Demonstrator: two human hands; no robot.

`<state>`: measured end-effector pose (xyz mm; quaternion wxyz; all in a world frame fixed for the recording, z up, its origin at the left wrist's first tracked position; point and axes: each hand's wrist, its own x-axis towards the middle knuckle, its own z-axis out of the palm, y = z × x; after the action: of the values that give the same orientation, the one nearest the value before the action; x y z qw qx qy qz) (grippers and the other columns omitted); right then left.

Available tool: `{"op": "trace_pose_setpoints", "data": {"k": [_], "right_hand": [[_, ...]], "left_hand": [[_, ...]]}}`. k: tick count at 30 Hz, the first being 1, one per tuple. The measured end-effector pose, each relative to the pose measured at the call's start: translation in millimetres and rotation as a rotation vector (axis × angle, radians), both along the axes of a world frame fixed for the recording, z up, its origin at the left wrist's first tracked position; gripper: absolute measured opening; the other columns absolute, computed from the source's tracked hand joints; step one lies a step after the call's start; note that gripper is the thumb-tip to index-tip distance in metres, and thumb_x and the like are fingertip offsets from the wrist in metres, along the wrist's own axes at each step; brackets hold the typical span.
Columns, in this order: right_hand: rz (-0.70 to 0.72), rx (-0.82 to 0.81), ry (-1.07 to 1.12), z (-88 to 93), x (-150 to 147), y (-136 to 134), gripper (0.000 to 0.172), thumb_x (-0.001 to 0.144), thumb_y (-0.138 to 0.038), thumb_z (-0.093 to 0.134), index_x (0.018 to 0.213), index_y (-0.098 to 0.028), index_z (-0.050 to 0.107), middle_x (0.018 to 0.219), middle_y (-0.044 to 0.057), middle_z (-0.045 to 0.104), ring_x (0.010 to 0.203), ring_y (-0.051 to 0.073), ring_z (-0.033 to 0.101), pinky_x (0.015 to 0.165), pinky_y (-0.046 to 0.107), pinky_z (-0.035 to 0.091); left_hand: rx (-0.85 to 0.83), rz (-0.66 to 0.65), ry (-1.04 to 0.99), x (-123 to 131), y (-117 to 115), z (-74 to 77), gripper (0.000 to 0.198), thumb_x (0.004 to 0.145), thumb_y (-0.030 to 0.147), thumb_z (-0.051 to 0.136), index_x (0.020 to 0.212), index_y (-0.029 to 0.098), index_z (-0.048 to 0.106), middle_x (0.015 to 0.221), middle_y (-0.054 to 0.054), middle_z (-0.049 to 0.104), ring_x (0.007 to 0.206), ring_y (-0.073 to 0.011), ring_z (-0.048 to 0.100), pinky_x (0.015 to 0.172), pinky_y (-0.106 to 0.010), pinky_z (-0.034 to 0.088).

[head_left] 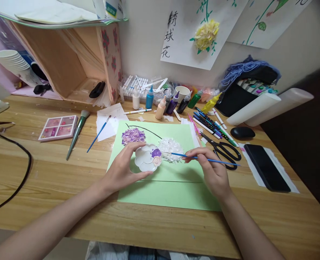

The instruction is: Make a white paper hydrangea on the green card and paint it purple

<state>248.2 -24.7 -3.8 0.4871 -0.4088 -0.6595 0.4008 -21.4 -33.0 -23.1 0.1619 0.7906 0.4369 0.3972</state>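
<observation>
My left hand (126, 162) grips a white flower-shaped paint palette (143, 164) by its edge, tilted above a light green sheet (165, 195). Purple paint and a pale peach patch lie in the palette's right side. In my right hand (210, 168) is a thin blue paintbrush (194, 157), its tip at the purple paint. On the sheet, a ball of purple and pink petals (133, 136) sits at upper left, with a white petal ball (172, 148) behind the brush. A dark curved line (146, 129) is drawn above them.
Black scissors (224, 150) and a phone (268, 168) lie to the right. Paint bottles (172, 104) and pens (208, 122) stand or lie behind the sheet. At left are another blue brush (99, 133), a green-handled brush (78, 134) and a pink palette (58, 127).
</observation>
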Motion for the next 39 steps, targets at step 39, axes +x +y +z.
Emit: {"op": "trace_pose_setpoints", "data": {"k": [39], "right_hand": [[0.038,0.113,-0.140,-1.8,-5.9,-4.9,0.025,0.099,-0.025,0.040,0.097,-0.024,0.064,0.088,0.004,0.066,0.083,0.018,0.061,0.075,0.031,0.049]], "left_hand": [[0.035,-0.037,0.024,0.2,-0.4,0.4,0.071,0.072,0.034,0.079,0.131,0.023,0.040,0.123,-0.011,0.061,0.115,-0.0261,0.060,0.096,-0.043,0.052]]}}
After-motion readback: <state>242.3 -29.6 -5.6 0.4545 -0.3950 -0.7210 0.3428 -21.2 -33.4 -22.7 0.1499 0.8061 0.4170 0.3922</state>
